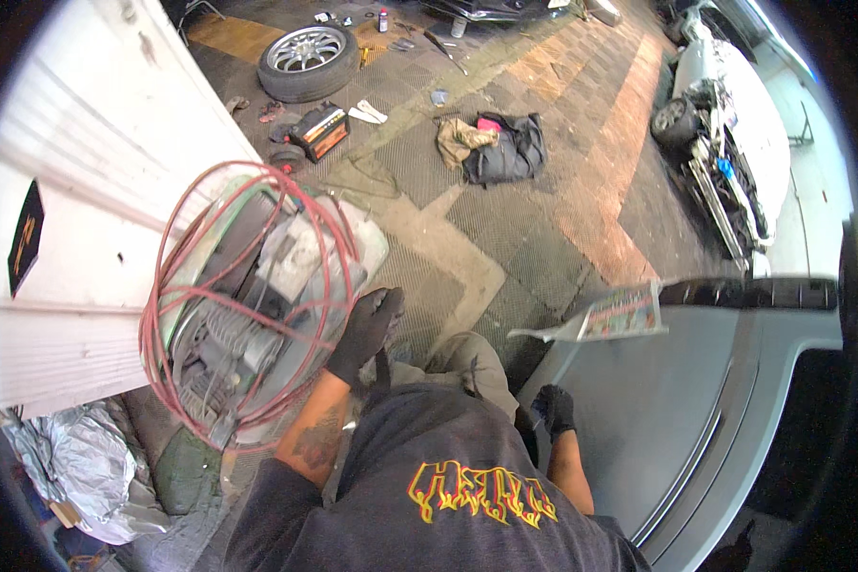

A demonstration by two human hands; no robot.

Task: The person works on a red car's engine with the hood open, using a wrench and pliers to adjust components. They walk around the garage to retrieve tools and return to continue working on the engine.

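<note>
My left hand (pixel 364 336) wears a black glove and has curled fingers beside the right side of an air compressor (pixel 257 286) wrapped in loops of red hose (pixel 167 272). A dark strap-like piece hangs just below that hand; what it grips is unclear. My right hand (pixel 553 410), also gloved, is closed low by my right side, beside a grey panel (pixel 639 400) with a dark top edge; what is in it is too small to tell. A clear plastic piece with a printed label (pixel 610 315) lies at that panel's upper edge.
A white wall (pixel 67 172) stands left, crumpled silver sheeting (pixel 86 467) below it. Ahead on the checkered floor are a wheel (pixel 286 86), a battery (pixel 319 133), scattered tools and piled bags (pixel 505 148). A dark car (pixel 486 8) is at the back, a partly dismantled white car (pixel 753 181) at right.
</note>
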